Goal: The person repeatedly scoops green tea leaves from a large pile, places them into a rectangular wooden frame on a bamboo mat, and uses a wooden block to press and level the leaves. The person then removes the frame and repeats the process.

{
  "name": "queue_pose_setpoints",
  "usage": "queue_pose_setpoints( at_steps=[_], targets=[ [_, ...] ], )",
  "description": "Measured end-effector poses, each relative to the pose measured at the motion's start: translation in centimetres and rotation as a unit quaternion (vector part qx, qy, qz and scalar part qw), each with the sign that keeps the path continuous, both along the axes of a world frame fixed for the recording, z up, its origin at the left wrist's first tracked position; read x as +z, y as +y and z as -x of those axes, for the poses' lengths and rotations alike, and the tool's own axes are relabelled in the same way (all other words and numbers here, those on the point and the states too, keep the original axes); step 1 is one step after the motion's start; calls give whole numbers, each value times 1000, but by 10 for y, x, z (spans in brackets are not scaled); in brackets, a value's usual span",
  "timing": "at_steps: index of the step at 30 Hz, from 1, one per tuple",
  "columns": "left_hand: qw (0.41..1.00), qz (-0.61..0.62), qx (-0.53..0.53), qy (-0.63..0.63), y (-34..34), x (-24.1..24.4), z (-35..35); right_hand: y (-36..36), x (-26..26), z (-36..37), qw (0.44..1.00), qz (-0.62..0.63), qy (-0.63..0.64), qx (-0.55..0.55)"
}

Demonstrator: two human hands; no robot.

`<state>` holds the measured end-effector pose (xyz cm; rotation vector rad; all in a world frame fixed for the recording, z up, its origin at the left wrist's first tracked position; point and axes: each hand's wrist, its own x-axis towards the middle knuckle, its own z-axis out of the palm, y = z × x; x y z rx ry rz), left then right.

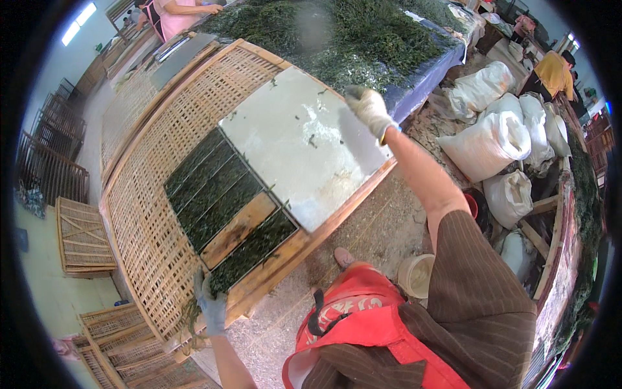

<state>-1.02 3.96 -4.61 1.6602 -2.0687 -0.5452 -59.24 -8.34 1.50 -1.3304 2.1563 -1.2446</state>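
My gloved left hand is at the near lower corner of a slotted frame, beside dark green leafy strips that look like seaweed. A few strands hang by its fingers; its grip is unclear. One bare wooden slat shows between the filled sections. A pale flat board adjoins the frame, with green scraps and whitish smears on it. At that board's far right corner, near the green heap, is my gloved right hand, fingers curled; whether it holds anything cannot be seen. A woven bamboo rack lies beneath.
A large green heap covers a table with blue sheeting. White sacks and a white bucket stand at right. A co-worker in a pink apron is across; another in yellow is far right. More racks lie at left.
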Motion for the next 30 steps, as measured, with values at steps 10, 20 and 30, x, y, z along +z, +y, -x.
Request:
queue_pose_setpoints(
  at_steps=[10, 20, 30],
  targets=[
    [966, -95, 130, 202, -2, -25, -17, -155, -63, 86, 883, -222, 394, 123],
    [971, -92, 116, 185, -3, -20, -5, -131, 3, 98, 956, 38, -246, 154],
    [995, 92, 18, -35, 0, -16, -5, 16, 61, -160, 865, 1, -263, 426]
  ],
)
